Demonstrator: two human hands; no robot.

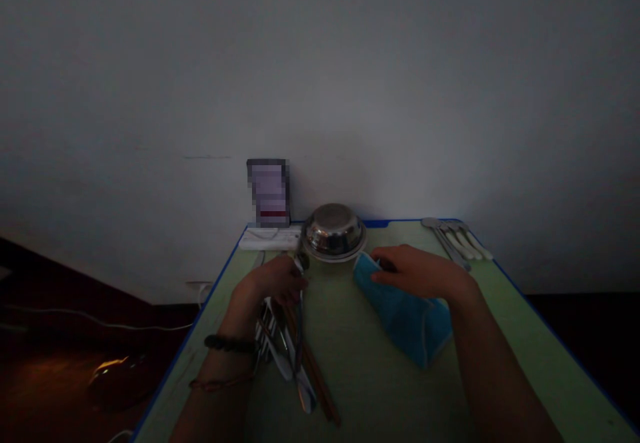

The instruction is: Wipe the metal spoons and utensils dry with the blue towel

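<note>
Right grip (417,271): pinching blue cloth (410,316) at upper corner, remainder below; likely light, limp; take by edge | Left grip (275,280): curled at metal spoon (303,259), closure I cannot tell; likely stiff, slippery; take by handle

Between the cutlery (283,362) and the blue cloth (405,316), the worktop (363,390) leaves an open lane toward the upturned metal bowl (334,231), which blocks the way in front of the wall (350,83). Spoons (457,242) crowd the far right corner.
</note>
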